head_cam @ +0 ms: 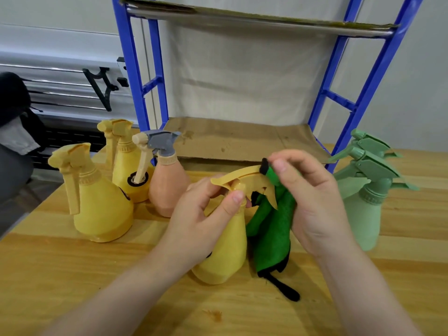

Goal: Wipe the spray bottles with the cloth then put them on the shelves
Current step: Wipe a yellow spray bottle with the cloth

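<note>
While you hold the yellow bottle (224, 243) by its neck in your left hand (198, 221), fingers closed around it just under the spray head, your right hand (312, 202) pinches the green cloth (271, 238) against the far end of that head, thumb and fingers shut on the fabric. The bottle is tilted, its base low and close to the wooden table (72, 275); whether it touches the wood I cannot tell. Most of the cloth hangs loose below your right hand, its black edging trailing onto the table beside the bottle's base.

Your wipe looks to be on the trigger top, with the body not yet visibly covered. Mind the hanging tail: if it snags under the base as you turn the bottle, it could tug the cloth out of your pinch. Your left thumb sits near the trigger, so a hard squeeze might fire the spray, if there is liquid inside.

Left of your grip stand two more yellow bottles (97, 202) and a peach bottle (167, 185), close together; a wide elbow swing could topple them. Right of your cloth hand are the green bottles (366, 202). Beyond your hands, the blue shelf (242, 139) carries a cardboard liner and no bottles yet.
</note>
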`<action>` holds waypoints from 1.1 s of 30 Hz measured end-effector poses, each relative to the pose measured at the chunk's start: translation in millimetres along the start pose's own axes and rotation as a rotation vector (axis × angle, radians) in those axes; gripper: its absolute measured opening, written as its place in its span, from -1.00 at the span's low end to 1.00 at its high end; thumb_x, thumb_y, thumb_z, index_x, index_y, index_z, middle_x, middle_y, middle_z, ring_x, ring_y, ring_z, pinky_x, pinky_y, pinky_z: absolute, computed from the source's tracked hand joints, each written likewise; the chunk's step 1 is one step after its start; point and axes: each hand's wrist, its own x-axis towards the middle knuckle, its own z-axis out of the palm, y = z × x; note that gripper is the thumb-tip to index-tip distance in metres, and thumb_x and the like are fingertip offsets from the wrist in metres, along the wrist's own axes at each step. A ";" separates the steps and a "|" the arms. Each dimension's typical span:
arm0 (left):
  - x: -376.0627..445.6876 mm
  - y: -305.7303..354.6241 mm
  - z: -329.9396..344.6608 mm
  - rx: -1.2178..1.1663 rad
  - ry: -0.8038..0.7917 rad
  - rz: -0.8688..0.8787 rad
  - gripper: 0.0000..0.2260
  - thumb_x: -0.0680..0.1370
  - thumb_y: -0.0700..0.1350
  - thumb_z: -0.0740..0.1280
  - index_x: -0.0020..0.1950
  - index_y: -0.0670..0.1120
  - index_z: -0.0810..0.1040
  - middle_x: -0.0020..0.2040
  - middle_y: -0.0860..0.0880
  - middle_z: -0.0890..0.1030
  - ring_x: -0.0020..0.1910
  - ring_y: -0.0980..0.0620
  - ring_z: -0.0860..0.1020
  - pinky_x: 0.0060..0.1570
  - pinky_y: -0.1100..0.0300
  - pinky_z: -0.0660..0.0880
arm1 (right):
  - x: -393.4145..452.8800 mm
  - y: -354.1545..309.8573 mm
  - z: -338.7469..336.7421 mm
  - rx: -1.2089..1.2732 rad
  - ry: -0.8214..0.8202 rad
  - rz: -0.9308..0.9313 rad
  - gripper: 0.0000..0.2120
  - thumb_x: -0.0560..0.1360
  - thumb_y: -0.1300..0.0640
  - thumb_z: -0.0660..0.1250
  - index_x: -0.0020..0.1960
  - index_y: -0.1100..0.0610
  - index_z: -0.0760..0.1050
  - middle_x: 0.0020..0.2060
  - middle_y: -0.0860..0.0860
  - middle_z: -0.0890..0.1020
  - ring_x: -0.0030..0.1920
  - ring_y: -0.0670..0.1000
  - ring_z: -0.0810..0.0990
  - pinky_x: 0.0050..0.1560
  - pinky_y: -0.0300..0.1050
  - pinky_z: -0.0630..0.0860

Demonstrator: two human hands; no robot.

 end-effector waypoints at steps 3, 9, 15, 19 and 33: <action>0.9 -2.3 -1.2 -0.009 0.026 0.001 -0.76 0.55 0.21 0.23 0.04 0.14 0.59 -0.06 -0.02 0.66 0.02 -0.11 0.60 0.04 -0.25 0.46 | 1.2 3.8 -4.1 -0.150 -0.065 0.025 -0.94 0.47 0.02 0.39 -0.07 -0.07 0.62 -0.17 -0.07 0.65 -0.15 -0.05 0.62 -0.11 -0.11 0.57; 1.3 -1.6 -0.1 -0.063 0.012 -0.003 -0.77 0.55 0.22 0.24 0.02 0.15 0.60 -0.08 -0.01 0.68 0.00 -0.12 0.62 0.03 -0.25 0.49 | -2.6 9.8 0.9 -0.446 0.015 -0.185 -0.85 0.52 -0.10 0.26 -0.09 -0.04 0.51 -0.28 -0.19 0.57 -0.23 -0.18 0.51 -0.17 -0.26 0.43; 0.5 -1.6 0.6 -0.109 -0.021 -0.036 -0.73 0.53 0.27 0.24 0.00 0.16 0.62 -0.08 0.01 0.69 0.01 -0.12 0.63 0.05 -0.27 0.49 | -5.1 12.4 4.2 -0.428 0.061 -0.203 -0.76 0.54 -0.11 0.22 -0.21 0.01 0.38 -0.43 -0.18 0.40 -0.39 -0.18 0.33 -0.32 -0.27 0.29; -0.4 -2.0 1.7 -0.076 -0.034 -0.027 -0.76 0.55 0.22 0.24 0.00 0.15 0.63 -0.06 0.00 0.69 0.03 -0.12 0.62 0.07 -0.26 0.47 | -4.5 10.1 4.5 -0.375 0.103 -0.175 -0.68 0.57 -0.10 0.23 -0.27 0.05 0.32 -0.43 -0.17 0.34 -0.38 -0.17 0.30 -0.32 -0.29 0.30; 4.0 4.1 -2.8 -0.309 0.074 -0.116 -0.74 0.55 0.07 0.27 -0.04 -0.10 0.62 -0.12 -0.03 0.70 -0.08 0.07 0.64 -0.10 0.19 0.55 | -6.3 14.1 14.1 0.060 0.382 0.110 -0.50 0.49 -0.20 0.35 -0.06 0.28 0.55 -0.06 0.40 0.59 -0.06 0.29 0.59 0.08 0.41 0.53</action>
